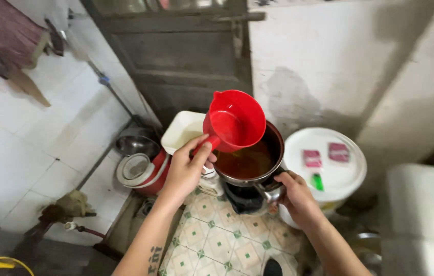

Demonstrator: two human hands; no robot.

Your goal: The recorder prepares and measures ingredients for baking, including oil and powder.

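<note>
— Where do things stand?
— At centre frame the left hand [186, 166] grips the handle of a red plastic jug [235, 120], tipped over the steel pot [250, 156]. The right hand [294, 197] is closed on the pot's handle. I'd judge most is poured: brown liquid fills the pot.
— What crowds it?
— A white lidded bucket [329, 174] just right, a white container [184, 130] behind, and a red lidded jar [143, 171] left.
</note>
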